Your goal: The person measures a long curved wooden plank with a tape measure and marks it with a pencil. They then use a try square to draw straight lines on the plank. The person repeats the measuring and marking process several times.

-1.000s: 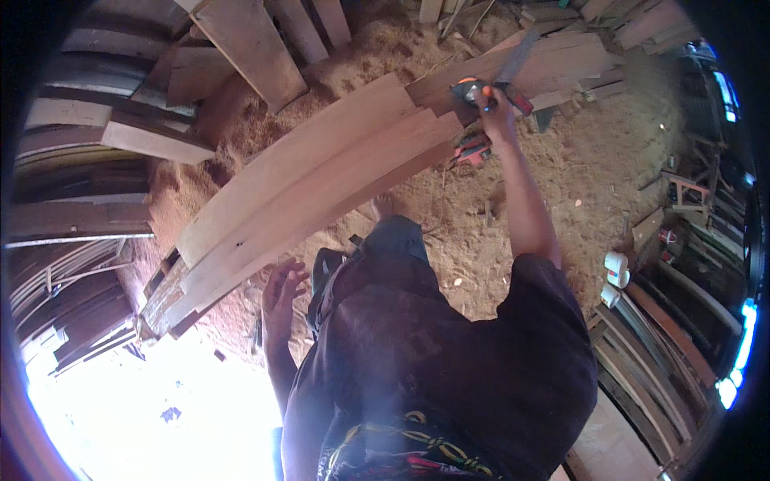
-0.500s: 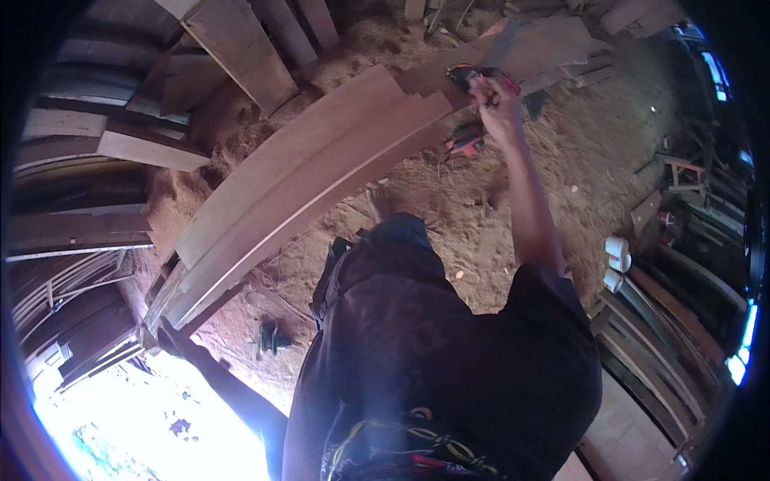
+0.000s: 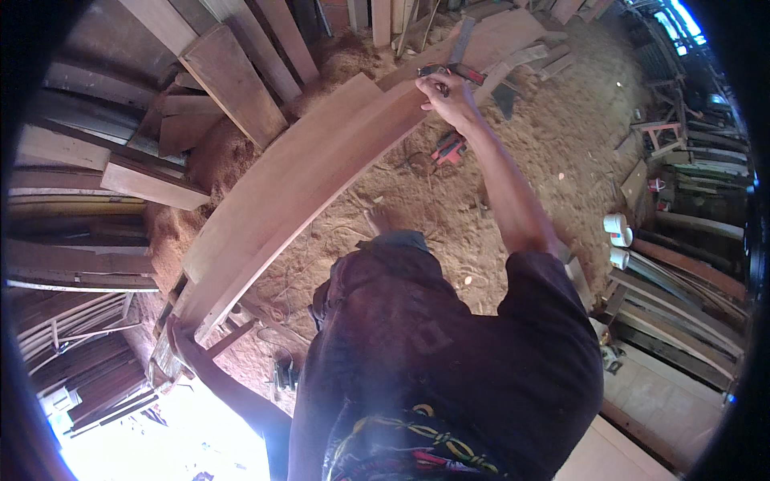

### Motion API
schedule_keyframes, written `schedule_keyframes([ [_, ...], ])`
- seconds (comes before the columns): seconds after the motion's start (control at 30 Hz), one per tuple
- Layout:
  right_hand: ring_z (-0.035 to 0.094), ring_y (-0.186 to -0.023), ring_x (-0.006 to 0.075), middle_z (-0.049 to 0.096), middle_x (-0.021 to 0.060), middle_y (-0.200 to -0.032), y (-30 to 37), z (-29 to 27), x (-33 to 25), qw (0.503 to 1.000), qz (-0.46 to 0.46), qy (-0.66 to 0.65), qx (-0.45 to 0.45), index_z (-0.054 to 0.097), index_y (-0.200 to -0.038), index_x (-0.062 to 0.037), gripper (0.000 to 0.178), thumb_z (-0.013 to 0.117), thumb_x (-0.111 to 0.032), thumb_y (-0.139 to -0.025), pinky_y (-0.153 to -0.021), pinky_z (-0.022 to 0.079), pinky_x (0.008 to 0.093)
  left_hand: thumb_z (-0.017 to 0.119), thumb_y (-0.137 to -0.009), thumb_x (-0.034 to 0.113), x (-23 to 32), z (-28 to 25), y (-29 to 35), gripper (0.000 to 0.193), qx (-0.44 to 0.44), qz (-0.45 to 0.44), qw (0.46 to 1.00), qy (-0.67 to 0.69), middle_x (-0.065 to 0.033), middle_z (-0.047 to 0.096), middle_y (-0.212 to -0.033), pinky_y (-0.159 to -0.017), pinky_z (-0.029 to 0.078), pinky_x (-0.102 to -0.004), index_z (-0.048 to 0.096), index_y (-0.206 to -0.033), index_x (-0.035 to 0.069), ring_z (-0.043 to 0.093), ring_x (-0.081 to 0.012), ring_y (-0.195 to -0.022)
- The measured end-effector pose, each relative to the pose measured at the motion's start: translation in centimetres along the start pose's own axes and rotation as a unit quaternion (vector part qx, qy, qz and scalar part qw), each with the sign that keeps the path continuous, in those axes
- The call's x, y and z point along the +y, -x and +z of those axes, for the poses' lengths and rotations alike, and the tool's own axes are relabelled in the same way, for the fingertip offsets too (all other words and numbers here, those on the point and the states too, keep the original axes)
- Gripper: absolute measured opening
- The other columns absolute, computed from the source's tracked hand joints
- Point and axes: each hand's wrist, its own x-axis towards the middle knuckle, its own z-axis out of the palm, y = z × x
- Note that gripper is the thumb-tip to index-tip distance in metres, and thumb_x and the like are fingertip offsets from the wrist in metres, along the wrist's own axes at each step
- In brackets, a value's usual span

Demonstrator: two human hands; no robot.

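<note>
Pale reddish wood makes up the long planed planks [image 3: 289, 188], stacked flat and running from low at the person's left up and away to the far right, their long axis slanting across the sawdust-covered floor [image 3: 561, 144]. The right hand [image 3: 449, 94] reaches out at full arm's length to the planks' far end, fingers curled shut around a small dark metal tool [image 3: 437, 72], pressed to the top plank's edge; what kind of tool is too small to tell. The left hand is out of sight, so the right is the nearer.
</note>
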Motion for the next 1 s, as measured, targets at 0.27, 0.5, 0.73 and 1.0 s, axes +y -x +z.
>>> schedule_keyframes([
  [0.27, 0.066, -0.101, 0.0188, 0.069, 0.0075, -0.104, 1.6, -0.7, 3.2, 0.992, -0.086, 0.086, -0.029, 0.07, -0.125, -0.0039, 0.031, 0.066, -0.028, -0.104, -0.091, 0.054, 0.0352, 0.063, -0.099, 0.022, -5.8, 0.6, 0.3, 0.063, -0.016, -0.018, 1.0, 0.014, -0.0178, 0.058, -0.141, -0.109, 0.043, -0.0404, 0.046, -0.155, 0.0, 0.057, -0.0281, -0.124],
  [0.5, 0.057, -0.083, 0.0127, 0.059, 0.0018, -0.087, 2.7, -1.1, 7.5, 0.985, -0.15, 0.058, -0.063, 0.066, -0.13, -0.0096, 0.028, 0.065, -0.014, -0.102, -0.078, 0.05, 0.0313, 0.064, -0.097, 0.028, -9.4, 0.8, 1.2, 0.037, -0.061, -0.096, 0.989, 0.09, -0.0122, 0.06, -0.118, -0.101, 0.048, -0.0418, 0.061, -0.124, 0.003, 0.058, -0.0273, -0.113],
  [0.73, 0.068, -0.093, 0.0259, 0.07, 0.0122, -0.101, 3.6, -1.9, 7.1, 0.975, -0.154, 0.146, -0.069, 0.064, -0.132, -0.0099, 0.039, 0.072, -0.011, -0.093, -0.081, 0.054, 0.0402, 0.067, -0.095, 0.031, -7.2, -1.6, 1.5, 0.065, -0.17, -0.127, 0.977, -0.024, -0.0131, 0.056, -0.138, -0.108, 0.042, -0.036, 0.046, -0.151, 0.006, 0.054, -0.0261, -0.127],
  [1.0, 0.07, -0.098, 0.0438, 0.071, 0.0239, -0.102, 1.9, 0.5, 8.4, 0.931, -0.239, 0.274, 0.037, 0.07, -0.116, -0.0085, 0.033, 0.075, -0.009, -0.083, -0.08, 0.054, 0.0515, 0.082, -0.079, -0.001, -8.1, -1.6, -0.3, 0.076, -0.238, 0.057, 0.947, -0.207, -0.0163, 0.06, -0.133, -0.102, 0.051, -0.0388, 0.047, -0.146, -0.006, 0.059, -0.0282, -0.121],
])
